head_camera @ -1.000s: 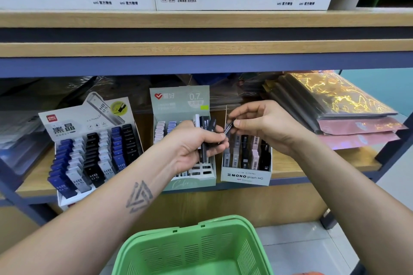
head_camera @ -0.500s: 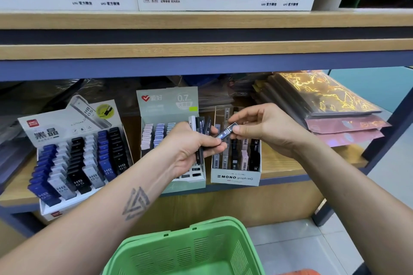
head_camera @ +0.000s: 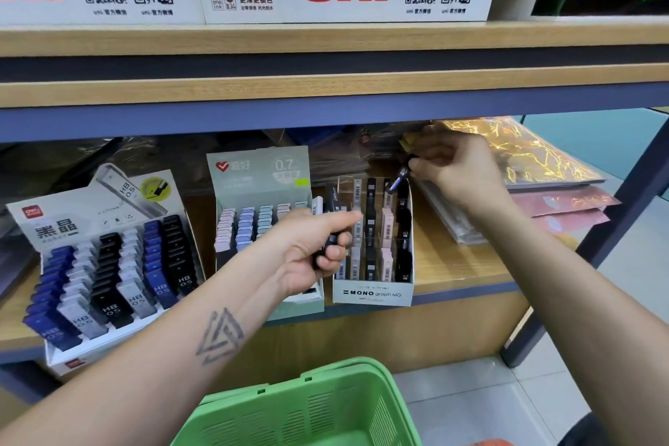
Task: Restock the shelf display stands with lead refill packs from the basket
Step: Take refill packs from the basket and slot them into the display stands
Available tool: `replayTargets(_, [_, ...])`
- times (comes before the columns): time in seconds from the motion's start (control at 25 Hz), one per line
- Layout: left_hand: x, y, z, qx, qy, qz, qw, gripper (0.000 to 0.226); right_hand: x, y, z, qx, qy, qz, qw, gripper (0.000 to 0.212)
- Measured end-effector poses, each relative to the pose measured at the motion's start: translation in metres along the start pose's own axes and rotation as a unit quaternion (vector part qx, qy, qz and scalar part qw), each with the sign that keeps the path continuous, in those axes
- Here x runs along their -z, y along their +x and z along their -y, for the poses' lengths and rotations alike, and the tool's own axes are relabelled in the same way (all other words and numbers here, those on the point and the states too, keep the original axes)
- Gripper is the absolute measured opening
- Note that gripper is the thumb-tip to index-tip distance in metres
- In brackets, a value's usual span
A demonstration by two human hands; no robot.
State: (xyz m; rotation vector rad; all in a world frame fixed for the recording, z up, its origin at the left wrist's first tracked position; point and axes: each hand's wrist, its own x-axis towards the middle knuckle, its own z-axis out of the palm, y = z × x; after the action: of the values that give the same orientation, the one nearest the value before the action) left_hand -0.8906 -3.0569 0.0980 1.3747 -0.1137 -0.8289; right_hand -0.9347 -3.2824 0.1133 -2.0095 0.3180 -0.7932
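At the bottom centre sits the green basket (head_camera: 300,409). Mid-frame, the MONO display stand (head_camera: 373,295) stands on the shelf. The left hand (head_camera: 318,250) grips a small bundle of spare packs (head_camera: 331,206). The right hand (head_camera: 452,170) pinches one lead refill pack (head_camera: 397,182) by its top end above the stand's back right slot. It looks light, rigid and slick, so pinching the flat faces seems safest.
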Motion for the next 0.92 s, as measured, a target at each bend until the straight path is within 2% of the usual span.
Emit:
replayTargets(0.24, [0.001,0.003,-0.001,-0.027,0.057,0.001,0.998,0.017,-0.026,0.007,0.002,0.120,-0.196,0.015,0.973,0.017])
replayTargets(0.4, [0.009,0.004,-0.002,-0.034,0.072,0.003,0.997,0.017,-0.044,0.014,-0.008,0.127,-0.276,0.041,0.952,0.017])
replayTargets(0.52, [0.014,0.006,-0.001,-0.034,0.073,-0.002,0.997,0.017,-0.050,0.014,-0.014,0.104,-0.290,0.056,0.950,0.017])
replayTargets(0.8, [0.017,0.005,-0.001,-0.037,0.073,-0.004,0.997,0.017,-0.062,0.010,-0.014,0.118,-0.324,0.037,0.938,0.015])
replayTargets(0.92, [0.020,0.005,-0.002,-0.038,0.073,-0.002,0.997,0.018,-0.051,0.017,-0.006,0.090,-0.277,0.051,0.955,0.016])
